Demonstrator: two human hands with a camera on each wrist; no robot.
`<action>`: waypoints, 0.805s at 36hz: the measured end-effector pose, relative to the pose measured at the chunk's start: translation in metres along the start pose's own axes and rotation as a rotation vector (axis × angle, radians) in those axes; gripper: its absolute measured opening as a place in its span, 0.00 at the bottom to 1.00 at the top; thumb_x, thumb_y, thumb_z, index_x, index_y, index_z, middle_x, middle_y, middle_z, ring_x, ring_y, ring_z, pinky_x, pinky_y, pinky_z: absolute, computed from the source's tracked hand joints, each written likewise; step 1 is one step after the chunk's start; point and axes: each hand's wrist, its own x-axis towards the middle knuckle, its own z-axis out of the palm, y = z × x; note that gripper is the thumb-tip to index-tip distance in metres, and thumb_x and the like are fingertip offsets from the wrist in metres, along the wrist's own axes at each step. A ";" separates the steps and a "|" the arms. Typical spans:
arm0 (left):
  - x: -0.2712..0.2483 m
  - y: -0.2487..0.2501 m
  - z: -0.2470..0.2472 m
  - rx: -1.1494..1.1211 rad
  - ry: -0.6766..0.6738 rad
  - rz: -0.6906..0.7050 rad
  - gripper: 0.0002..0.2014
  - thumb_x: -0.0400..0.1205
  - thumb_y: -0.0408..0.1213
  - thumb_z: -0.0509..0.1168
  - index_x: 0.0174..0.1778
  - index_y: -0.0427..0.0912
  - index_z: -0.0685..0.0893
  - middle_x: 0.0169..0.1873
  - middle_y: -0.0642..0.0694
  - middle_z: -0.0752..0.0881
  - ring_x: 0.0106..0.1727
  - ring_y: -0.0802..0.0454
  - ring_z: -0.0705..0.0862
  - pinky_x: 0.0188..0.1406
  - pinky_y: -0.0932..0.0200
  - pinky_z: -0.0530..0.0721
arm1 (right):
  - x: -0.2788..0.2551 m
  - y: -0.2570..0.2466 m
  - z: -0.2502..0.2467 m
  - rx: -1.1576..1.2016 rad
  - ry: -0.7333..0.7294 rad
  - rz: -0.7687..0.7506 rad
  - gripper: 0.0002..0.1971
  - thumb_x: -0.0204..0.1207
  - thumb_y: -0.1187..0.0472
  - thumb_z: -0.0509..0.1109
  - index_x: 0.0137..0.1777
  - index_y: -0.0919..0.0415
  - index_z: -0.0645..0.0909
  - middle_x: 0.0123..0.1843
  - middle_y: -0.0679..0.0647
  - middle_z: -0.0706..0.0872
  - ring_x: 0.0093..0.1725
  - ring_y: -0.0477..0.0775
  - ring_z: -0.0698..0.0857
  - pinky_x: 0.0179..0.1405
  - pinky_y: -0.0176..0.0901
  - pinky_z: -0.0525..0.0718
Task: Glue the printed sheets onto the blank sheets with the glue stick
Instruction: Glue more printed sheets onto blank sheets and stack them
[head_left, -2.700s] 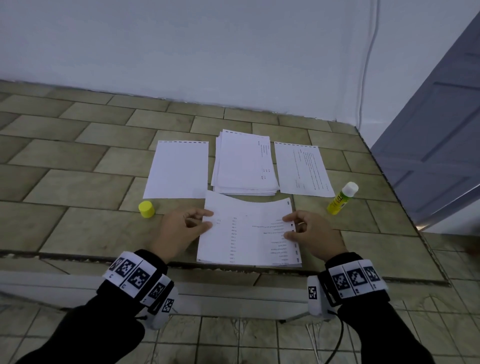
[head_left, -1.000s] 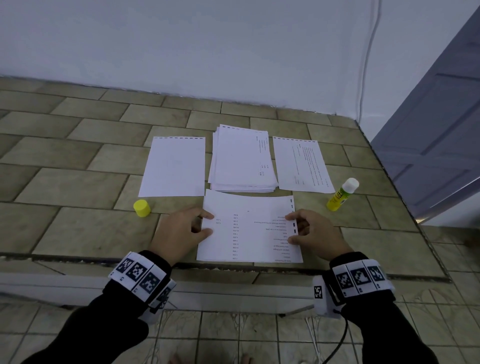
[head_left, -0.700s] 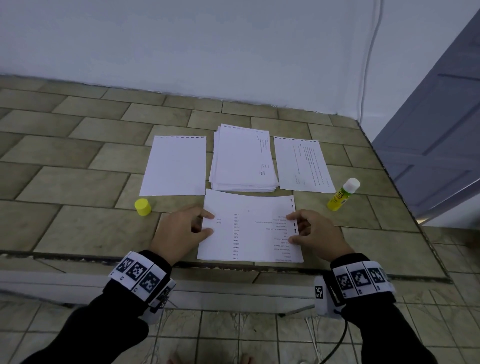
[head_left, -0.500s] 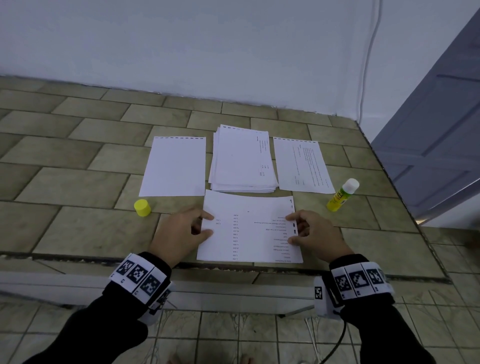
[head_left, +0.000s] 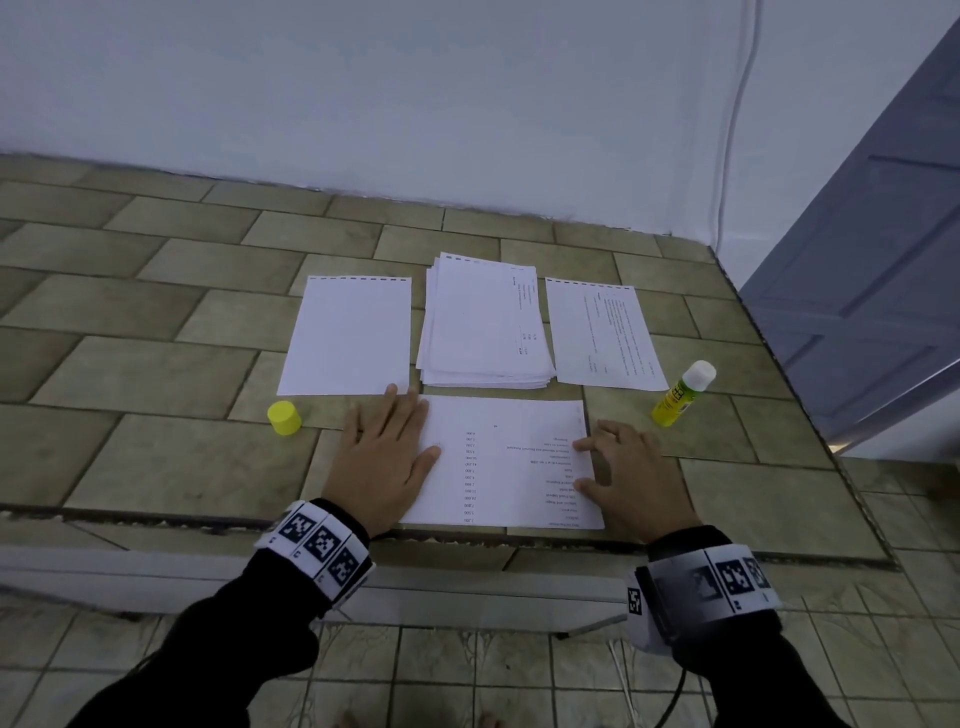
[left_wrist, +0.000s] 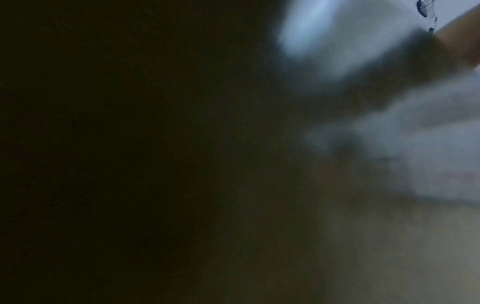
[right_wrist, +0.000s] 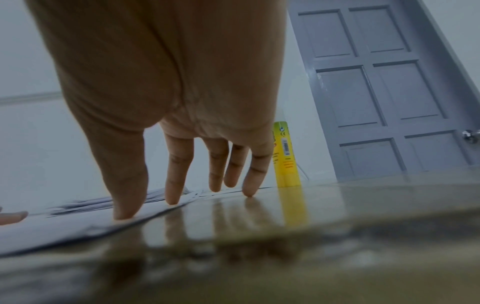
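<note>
The printed sheet (head_left: 506, 462) lies flat on the worktop (head_left: 156, 457) at its near edge, text side up. A moment ago its far edge bowed up while both hands pinched its sides; now it is down and smooth, so it looks to be getting pressed onto the sheet beneath, though I cannot see that sheet. The left hand (head_left: 382, 465) is spread flat, palm down, fingers straight, pressing the sheet's left edge and grasping nothing. The right hand (head_left: 631, 478) is released too, its straight fingertips (right_wrist: 172, 200) touching the right edge. Just beyond sit a blank sheet (head_left: 348, 335), a stack of paper (head_left: 480, 322) and another printed page (head_left: 602, 332). The glue stick (head_left: 681, 393) stands uncapped to the right, its yellow cap (head_left: 284, 417) apart on the left.
</note>
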 end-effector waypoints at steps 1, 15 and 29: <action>0.000 -0.001 0.003 0.011 -0.001 -0.004 0.38 0.84 0.59 0.33 0.84 0.39 0.62 0.84 0.45 0.62 0.86 0.46 0.51 0.81 0.33 0.51 | -0.001 -0.002 0.000 -0.027 0.010 -0.008 0.24 0.80 0.52 0.69 0.75 0.49 0.71 0.82 0.51 0.62 0.81 0.56 0.58 0.75 0.48 0.64; 0.003 -0.002 0.009 0.077 0.070 0.061 0.30 0.85 0.50 0.45 0.77 0.37 0.75 0.77 0.41 0.74 0.80 0.39 0.69 0.73 0.25 0.67 | 0.028 -0.114 0.070 -0.040 0.017 -0.288 0.47 0.68 0.34 0.22 0.86 0.56 0.43 0.87 0.50 0.41 0.85 0.48 0.39 0.79 0.70 0.33; 0.001 -0.003 0.010 0.087 0.070 0.021 0.32 0.86 0.53 0.43 0.79 0.37 0.72 0.78 0.42 0.73 0.81 0.40 0.67 0.75 0.28 0.65 | 0.036 -0.007 0.050 -0.144 0.112 0.083 0.36 0.82 0.39 0.32 0.86 0.58 0.43 0.88 0.48 0.45 0.86 0.44 0.44 0.77 0.71 0.32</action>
